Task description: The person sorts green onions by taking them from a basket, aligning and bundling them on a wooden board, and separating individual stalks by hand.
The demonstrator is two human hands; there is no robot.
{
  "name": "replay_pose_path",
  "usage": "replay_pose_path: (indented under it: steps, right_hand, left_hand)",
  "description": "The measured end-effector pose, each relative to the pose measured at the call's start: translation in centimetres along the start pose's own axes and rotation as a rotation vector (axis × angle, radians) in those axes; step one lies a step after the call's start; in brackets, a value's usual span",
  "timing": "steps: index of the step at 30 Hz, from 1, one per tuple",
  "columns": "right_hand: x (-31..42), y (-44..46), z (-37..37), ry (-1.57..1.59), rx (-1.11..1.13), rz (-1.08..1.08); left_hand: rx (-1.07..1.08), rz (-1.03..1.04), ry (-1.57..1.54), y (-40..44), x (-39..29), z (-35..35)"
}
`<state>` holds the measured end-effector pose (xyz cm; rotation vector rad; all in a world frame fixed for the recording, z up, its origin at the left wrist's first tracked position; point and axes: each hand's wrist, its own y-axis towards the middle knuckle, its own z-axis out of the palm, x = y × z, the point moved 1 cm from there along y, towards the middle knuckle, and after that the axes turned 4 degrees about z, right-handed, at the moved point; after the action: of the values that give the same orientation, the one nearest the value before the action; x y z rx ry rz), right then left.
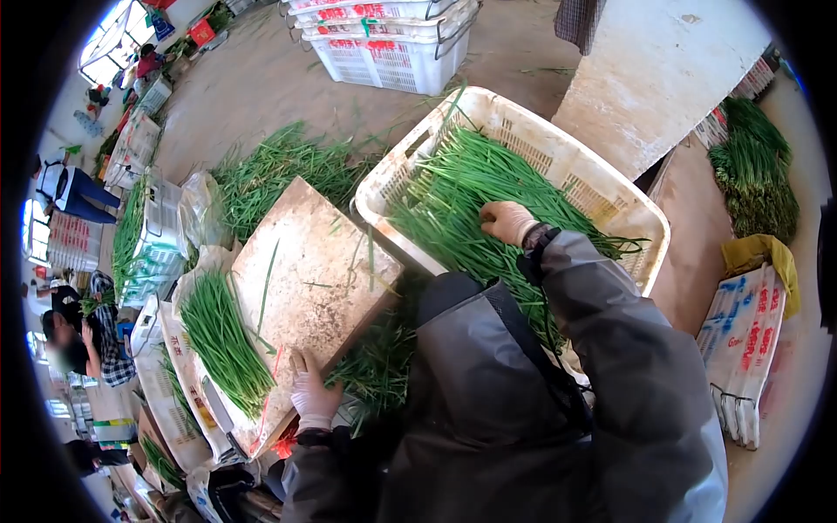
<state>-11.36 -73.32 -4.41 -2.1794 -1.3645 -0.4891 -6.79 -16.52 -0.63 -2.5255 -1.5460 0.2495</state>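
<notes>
My right hand [508,222], in a pale glove, is over a white plastic crate [571,144] with its fingers curled into the long green garlic chives [497,174]. The chives lie loosely along the crate. My left hand [314,392], also gloved, rests at the near edge of a worn, stained board [305,253] with its fingers stretched out and nothing in them. On the board's left side lies a neat bunch of garlic chives [218,336], its cut ends toward me. A thin red string [268,397] is beside that bunch. A few loose blades lie across the board.
Loose greens [279,174] are heaped on the floor behind the board. Stacked white crates [388,57] stand farther back. At right are a large pale panel [663,78], piled chives [754,166] and folded white sacks [741,340]. Other people [83,340] are at the left.
</notes>
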Motion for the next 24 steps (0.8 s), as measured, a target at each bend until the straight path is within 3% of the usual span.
replay_pose_path:
  steps: [6, 17, 24]
  right_hand:
    - [1.7, 0.6, 3.8, -0.01, 0.286, -0.081]
    - [6.4, -1.6, 8.3, -0.438, 0.035, 0.095]
    - [5.3, 1.0, 11.5, -0.488, -0.077, 0.153]
  left_hand:
    - [0.012, 0.001, -0.079, -0.1, -1.3, -1.6]
    - [0.004, 0.005, -0.057, -0.2, -1.4, -1.1]
    - [0.005, -0.02, -0.062, -0.2, -2.0, -1.4]
